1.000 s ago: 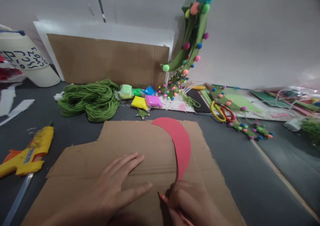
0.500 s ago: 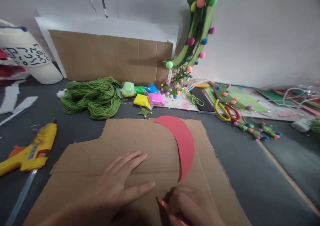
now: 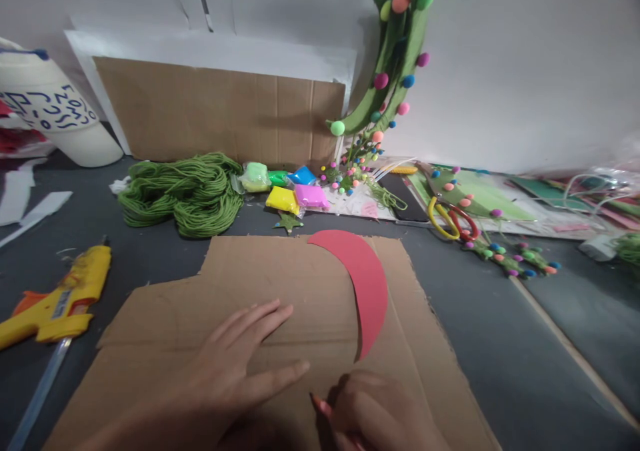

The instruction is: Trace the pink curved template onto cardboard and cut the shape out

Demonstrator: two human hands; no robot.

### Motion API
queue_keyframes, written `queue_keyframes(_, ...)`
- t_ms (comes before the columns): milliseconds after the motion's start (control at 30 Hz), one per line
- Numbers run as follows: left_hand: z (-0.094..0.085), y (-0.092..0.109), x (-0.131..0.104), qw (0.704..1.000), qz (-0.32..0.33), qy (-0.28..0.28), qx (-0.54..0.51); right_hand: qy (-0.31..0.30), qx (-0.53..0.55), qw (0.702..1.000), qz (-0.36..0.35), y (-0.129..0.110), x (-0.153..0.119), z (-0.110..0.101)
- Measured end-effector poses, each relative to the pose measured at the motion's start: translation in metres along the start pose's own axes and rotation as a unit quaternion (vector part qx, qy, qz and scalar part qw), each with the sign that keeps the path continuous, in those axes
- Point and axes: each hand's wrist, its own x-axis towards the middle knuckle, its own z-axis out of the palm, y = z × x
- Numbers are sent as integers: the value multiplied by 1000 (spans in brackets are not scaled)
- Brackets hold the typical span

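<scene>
A large sheet of brown cardboard lies flat before me. My left hand rests on it, palm down with the fingers spread. At the lower middle, my right hand is closed around a pencil, whose dark tip points left and down at the cardboard. Whether the tip touches the surface I cannot tell. A red paper crescent sits on the upper right of the cardboard, just beyond my right hand. Neither hand is on the crescent.
A yellow glue gun lies at left. Along the back are green yarn, clay packets, scissors and a green pom-pom crescent against the wall. A white container stands at the far left; another cardboard piece leans behind.
The whole view has shifted very slightly. Both hands, the pencil and the red crescent keep practically the same places on the cardboard.
</scene>
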Motion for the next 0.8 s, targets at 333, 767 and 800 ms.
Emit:
queue_keyframes(333,4,-1,2,999,-9,46,-22,37,46,997,57,-1,-1,3)
queue_keyframes(767,19,-8,0,999,1,42,31,65,-16,993,93,-1,3,-2)
queue_keyframes(800,17,-7,0,999,-2,35,24,60,-15,994,89,-1,3,-2)
